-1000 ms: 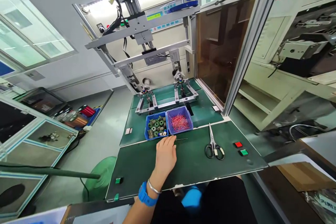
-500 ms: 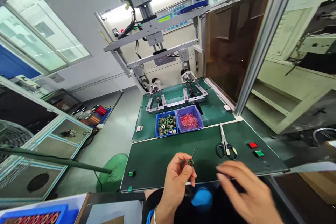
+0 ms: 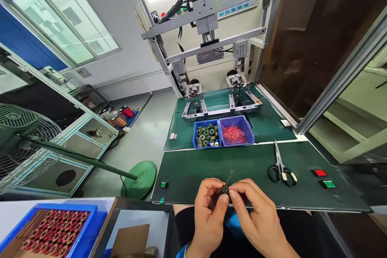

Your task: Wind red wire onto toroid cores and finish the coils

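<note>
Small toothed core (image 3: 224, 190) over the near part of the green tabletop (image 3: 187, 169), pinched between left hand (image 3: 210, 217) thumb and forefinger; right hand (image 3: 260, 213) fingertips nearly together alongside, grip hard to tell. Brace firmly; spare the thin rod (image 3: 229, 178).

Left hand (image 3: 210, 215): drew back from the blue bin (image 3: 194, 136) to the near edge of the mat (image 3: 184, 169). Right hand (image 3: 260, 215): entered view, then met it at the green core (image 3: 224, 190). Tray (image 3: 93, 219), near left: came further into view.
</note>
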`<state>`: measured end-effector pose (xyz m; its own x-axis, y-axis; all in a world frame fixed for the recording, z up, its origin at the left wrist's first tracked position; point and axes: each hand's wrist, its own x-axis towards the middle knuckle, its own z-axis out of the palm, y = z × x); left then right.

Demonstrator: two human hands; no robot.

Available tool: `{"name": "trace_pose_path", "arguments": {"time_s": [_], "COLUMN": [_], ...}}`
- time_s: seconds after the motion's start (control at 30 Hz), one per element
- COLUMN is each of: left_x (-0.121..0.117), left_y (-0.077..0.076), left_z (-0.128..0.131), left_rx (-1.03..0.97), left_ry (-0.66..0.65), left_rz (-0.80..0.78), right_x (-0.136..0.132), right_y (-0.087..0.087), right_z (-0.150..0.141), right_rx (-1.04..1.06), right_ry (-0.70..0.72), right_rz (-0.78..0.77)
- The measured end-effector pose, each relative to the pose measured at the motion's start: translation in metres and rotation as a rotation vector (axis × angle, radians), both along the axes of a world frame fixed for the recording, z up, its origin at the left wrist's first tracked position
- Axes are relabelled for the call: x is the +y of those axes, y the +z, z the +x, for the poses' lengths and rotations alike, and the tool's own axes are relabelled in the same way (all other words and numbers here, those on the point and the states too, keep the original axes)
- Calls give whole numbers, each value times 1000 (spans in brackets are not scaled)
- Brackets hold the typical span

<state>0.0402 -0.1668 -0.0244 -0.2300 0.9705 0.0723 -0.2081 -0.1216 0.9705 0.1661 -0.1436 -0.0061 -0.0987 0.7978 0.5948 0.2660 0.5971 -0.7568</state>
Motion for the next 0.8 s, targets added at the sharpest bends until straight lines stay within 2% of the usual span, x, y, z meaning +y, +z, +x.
{"name": "trace_pose_path", "arguments": {"time_s": [0.2,0.33,0.47,0.6,0.8], "left_x": [1,2,5,7,4], "left_y": [2,5,7,7,0], "left_z": [8,11,7,6,10], "left_rx": [-465,-633,-694,-705,-546], "left_ry": [-106,-140,-152,-174,-114], "left_rz": [-270,-363,-357,-352,-252], "right_x": [0,-4,-10,-9,-6], "right_y": [-8,-9,-4,-5,-12], "right_z": [-2,-1,5,10,8], "right_rx": [-32,11,58,98,55], "right_ry": [48,106,235,129,65], "right_rz": [35,65,46,-32,-109]}}
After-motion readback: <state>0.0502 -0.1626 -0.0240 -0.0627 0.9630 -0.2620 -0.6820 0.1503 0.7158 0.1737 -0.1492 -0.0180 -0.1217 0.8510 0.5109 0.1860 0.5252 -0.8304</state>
